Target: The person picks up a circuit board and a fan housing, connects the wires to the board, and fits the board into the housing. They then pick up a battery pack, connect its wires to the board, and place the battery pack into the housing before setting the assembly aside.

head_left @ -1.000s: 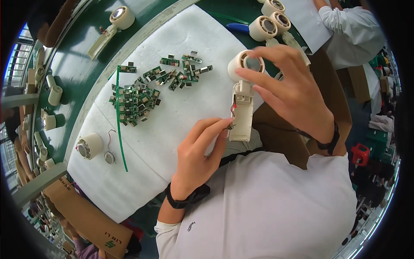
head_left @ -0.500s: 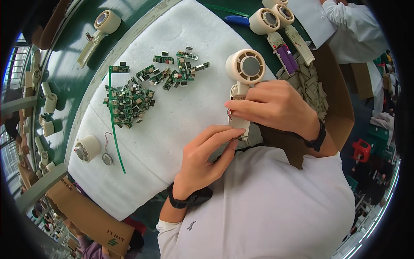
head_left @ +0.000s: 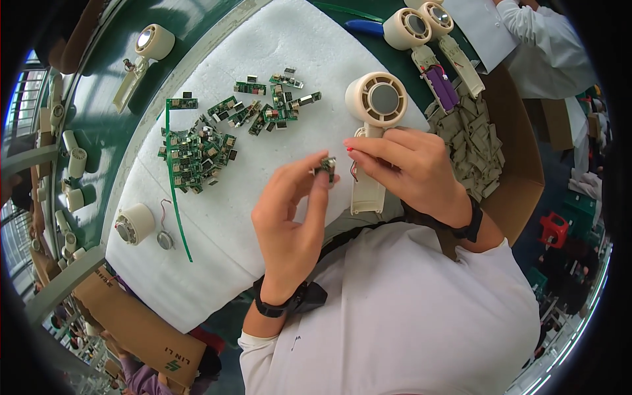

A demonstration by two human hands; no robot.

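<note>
My left hand (head_left: 289,220), fingers closed, pinches a small green circuit board (head_left: 327,168) above the white foam sheet (head_left: 263,171), a little left of a handheld fan. This cream fan has a round slotted head (head_left: 384,99) with a grey disc in its middle and an opened handle shell (head_left: 368,191) pointing toward me. My right hand (head_left: 418,171) lies over the handle's upper part, its thumb and forefinger closed at a thin red wire (head_left: 349,147). Its palm hides part of the handle.
Several circuit boards (head_left: 197,155) lie heaped on the foam beside a green strip (head_left: 176,197). Left of them stand a cream motor housing (head_left: 135,224) and a wired disc (head_left: 164,239). At right, a cardboard box (head_left: 520,145) holds cream shells (head_left: 467,145); more fans (head_left: 408,27) lie behind.
My left hand has lifted away from the handle's lower end, moving up and left with the circuit board. My right hand's fingertips have shifted slightly up to the wire.
</note>
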